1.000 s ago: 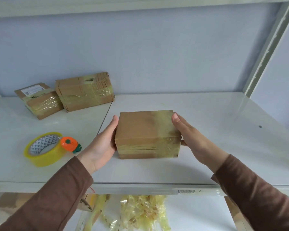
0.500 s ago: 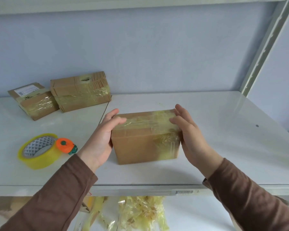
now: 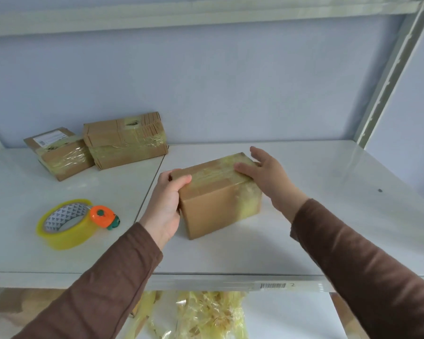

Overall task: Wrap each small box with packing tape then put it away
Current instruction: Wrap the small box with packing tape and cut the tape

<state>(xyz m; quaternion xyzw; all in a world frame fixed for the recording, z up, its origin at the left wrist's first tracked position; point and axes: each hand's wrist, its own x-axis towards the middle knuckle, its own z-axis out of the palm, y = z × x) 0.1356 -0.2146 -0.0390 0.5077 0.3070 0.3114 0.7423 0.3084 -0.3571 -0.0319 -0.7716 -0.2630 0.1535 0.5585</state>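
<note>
Since half a second earlier, the taped box (image 3: pixel 218 194) had been swung so its right end pointed farther back, and the right hand (image 3: pixel 267 177) had loosened from a grip on that end to a flat touch.

The white shelf (image 3: pixel 328 216) carried everything, with the pale wall close behind it. The taped box sat near the middle of the shelf, just right of the seam between the two shelf boards, its near left corner toward the front edge. Two wrapped boxes lay at the far left against the wall, touching each other: the larger one (image 3: pixel 126 140) on the right and the labelled one (image 3: pixel 59 152) on the left. A yellow tape roll (image 3: pixel 64 223) with an orange cutter (image 3: pixel 103 216) lay flat at the near left, well apart from the taped box. Crumpled yellowish tape scraps (image 3: pixel 206 314) showed below the front edge.

The left hand (image 3: pixel 165 204) gripped the box's left end, thumb curled over the top edge. The right hand's fingers (image 3: pixel 245 167) lay spread and straight on the top right corner.
</note>
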